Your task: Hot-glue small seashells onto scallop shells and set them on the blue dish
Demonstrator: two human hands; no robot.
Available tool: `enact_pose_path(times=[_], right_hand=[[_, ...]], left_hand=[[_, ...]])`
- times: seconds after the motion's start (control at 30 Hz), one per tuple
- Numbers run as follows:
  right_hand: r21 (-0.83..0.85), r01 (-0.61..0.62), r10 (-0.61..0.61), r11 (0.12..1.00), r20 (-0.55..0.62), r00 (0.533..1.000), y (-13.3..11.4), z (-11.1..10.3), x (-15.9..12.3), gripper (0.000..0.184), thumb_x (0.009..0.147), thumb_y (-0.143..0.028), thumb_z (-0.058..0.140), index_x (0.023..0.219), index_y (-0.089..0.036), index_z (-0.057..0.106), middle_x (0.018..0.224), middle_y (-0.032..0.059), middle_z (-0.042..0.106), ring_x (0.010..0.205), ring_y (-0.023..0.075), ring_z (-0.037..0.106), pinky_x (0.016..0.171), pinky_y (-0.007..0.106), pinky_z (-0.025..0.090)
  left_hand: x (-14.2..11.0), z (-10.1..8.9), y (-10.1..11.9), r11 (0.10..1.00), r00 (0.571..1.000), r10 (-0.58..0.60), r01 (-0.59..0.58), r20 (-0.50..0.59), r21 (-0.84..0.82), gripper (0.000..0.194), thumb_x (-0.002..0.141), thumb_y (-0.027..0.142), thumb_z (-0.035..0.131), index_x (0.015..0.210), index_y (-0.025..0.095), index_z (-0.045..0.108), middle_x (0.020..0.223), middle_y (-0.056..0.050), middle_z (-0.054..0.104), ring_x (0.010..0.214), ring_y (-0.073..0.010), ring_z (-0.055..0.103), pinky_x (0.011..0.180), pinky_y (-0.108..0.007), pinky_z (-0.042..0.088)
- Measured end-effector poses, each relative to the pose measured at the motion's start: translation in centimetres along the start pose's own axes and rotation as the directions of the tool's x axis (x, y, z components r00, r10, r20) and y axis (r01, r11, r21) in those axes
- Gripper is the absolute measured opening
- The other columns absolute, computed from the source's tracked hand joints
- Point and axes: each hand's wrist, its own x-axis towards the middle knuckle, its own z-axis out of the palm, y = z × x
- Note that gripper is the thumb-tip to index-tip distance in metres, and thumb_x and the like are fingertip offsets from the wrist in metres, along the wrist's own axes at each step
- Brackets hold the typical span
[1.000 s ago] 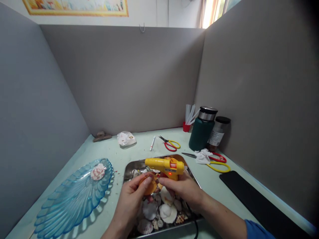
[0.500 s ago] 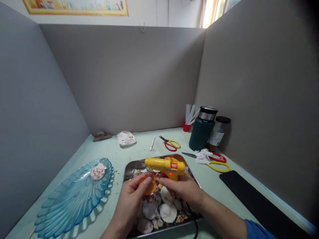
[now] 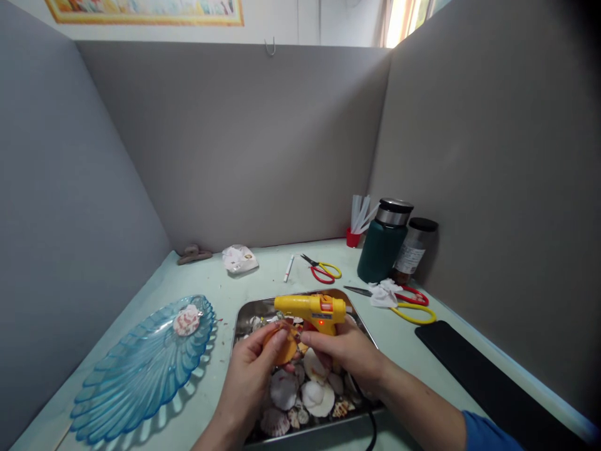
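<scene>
Pinching the flat orange piece (image 3: 284,348) between thumb and fingers, your left hand (image 3: 253,360) holds it over the metal tray (image 3: 300,433), near the tray's middle. Your right hand (image 3: 350,354) is closed around the handle of the yellow glue gun (image 3: 300,305), whose nozzle end points left, above the orange piece, and whose small red light is lit. Your right thumb reaches in close to the orange piece's right edge; you cannot tell from this view whether the fingertips there touch it or grip something small. Below your hands, shells (image 3: 284,389) fill the tray, and a black cord (image 3: 374,429) hangs over its near right corner. To your left on the pale table (image 3: 197,413) is a blue scalloped dish (image 3: 136,382), with a pink-and-white piece (image 3: 186,320) lying at its far end. Beyond the tray lie a white packet (image 3: 239,259), a slim white stick (image 3: 288,269) and small scissors (image 3: 332,271). Farther right, crumpled tissue (image 3: 385,293) lies across larger scissors (image 3: 416,321), near a dark green bottle (image 3: 382,247) standing upright.
</scene>
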Motion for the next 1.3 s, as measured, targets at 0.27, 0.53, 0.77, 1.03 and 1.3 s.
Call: enact_pose_path(times=[0.27, 0.53, 0.77, 1.03, 1.3], right_hand=[[-0.015, 0.007, -0.007, 1.000, 0.023, 1.000, 0.16, -0.14, 0.10, 0.015, 0.073, -0.029, 0.066, 0.069, -0.016, 0.059, 0.048, -0.0066, 0.045, 0.042, 0.0065, 0.039, 0.040, 0.018, 0.031], [0.006, -0.006, 0.006, 1.000, 0.009, 1.000, -0.15, 0.01, 0.05, 0.017, 0.069, -0.029, 0.070, 0.073, -0.015, 0.062, 0.052, -0.0058, 0.047, 0.042, 0.0060, 0.039, 0.038, 0.017, 0.032], [0.012, 0.020, -0.020, 1.000, 0.016, 1.000, 0.42, -0.20, 0.26, 0.016, 0.072, -0.030, 0.070, 0.075, -0.016, 0.062, 0.053, -0.0059, 0.047, 0.044, 0.0057, 0.038, 0.040, 0.018, 0.031], [0.076, 0.055, -0.053, 0.996, -0.026, 0.998, 0.58, -0.50, 0.82, 0.021, 0.071, -0.035, 0.072, 0.074, -0.018, 0.061, 0.055, -0.0046, 0.049, 0.045, 0.0077, 0.040, 0.042, 0.020, 0.034], [0.043, 0.059, -0.056, 0.997, -0.064, 0.996, 0.61, -0.52, 0.78, 0.024, 0.074, -0.040, 0.070, 0.079, -0.018, 0.062, 0.052, -0.0050, 0.048, 0.043, 0.0074, 0.039, 0.042, 0.021, 0.031]], left_hand=[[0.15, -0.21, -0.07, 1.000, 1.000, 0.002, -0.002, 0.005, 0.009, 0.030, 0.071, 0.039, 0.072, 0.092, 0.018, 0.075, 0.088, -0.008, 0.072, 0.071, -0.0185, 0.063, 0.051, -0.023, 0.053], [0.05, -0.30, 0.18, 0.999, 1.000, -0.013, 0.012, 0.017, 0.038, 0.034, 0.072, 0.041, 0.071, 0.096, 0.018, 0.074, 0.088, -0.007, 0.072, 0.072, -0.0178, 0.061, 0.050, -0.022, 0.052], [0.05, -0.22, 0.19, 0.999, 1.000, -0.005, 0.003, 0.028, 0.047, 0.034, 0.074, 0.040, 0.069, 0.097, 0.016, 0.072, 0.086, -0.007, 0.071, 0.071, -0.0173, 0.061, 0.050, -0.022, 0.052], [-0.12, 0.08, 0.43, 0.997, 0.999, -0.034, 0.036, 0.032, -0.073, 0.040, 0.074, 0.043, 0.068, 0.101, 0.015, 0.062, 0.087, -0.007, 0.067, 0.065, -0.0174, 0.063, 0.049, -0.025, 0.051], [-0.13, 0.10, 0.46, 1.000, 1.000, -0.002, 0.002, 0.022, -0.010, 0.034, 0.074, 0.044, 0.067, 0.091, 0.016, 0.058, 0.066, 0.000, 0.061, 0.053, -0.0130, 0.057, 0.041, -0.020, 0.043]])
